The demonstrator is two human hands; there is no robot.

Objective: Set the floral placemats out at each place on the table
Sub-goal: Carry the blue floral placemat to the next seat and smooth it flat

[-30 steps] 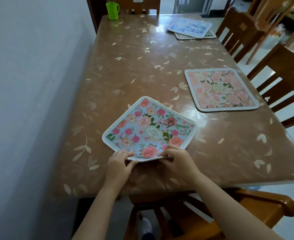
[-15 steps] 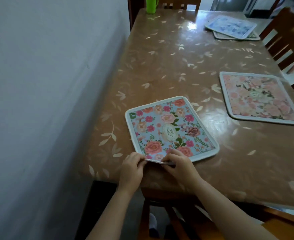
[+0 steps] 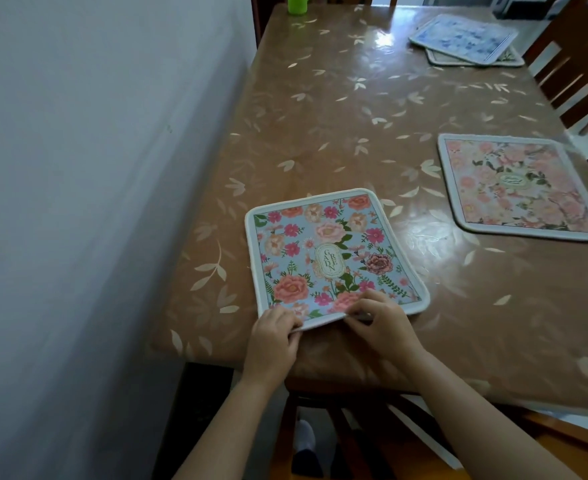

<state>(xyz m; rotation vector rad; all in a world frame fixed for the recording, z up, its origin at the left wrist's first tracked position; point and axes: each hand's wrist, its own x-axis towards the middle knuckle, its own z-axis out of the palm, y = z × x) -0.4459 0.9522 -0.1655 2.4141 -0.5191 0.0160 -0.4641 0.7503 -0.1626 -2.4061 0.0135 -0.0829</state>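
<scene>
A blue floral placemat lies flat on the brown leaf-patterned table, near its front edge. My left hand pinches the mat's near left edge, lifting it slightly. My right hand grips the same near edge just to the right. A pink floral placemat lies at the right side of the table. Two more placemats are stacked at the far right, the blue one on top.
A grey wall runs along the table's left side. A green cup stands at the far left corner. Wooden chairs line the right side, and another chair sits below the front edge by my arms.
The blue mat has been turned from a diamond angle to nearly square with the table's front edge. Both hands kept hold of its near edge. My view shifted left toward the wall.
</scene>
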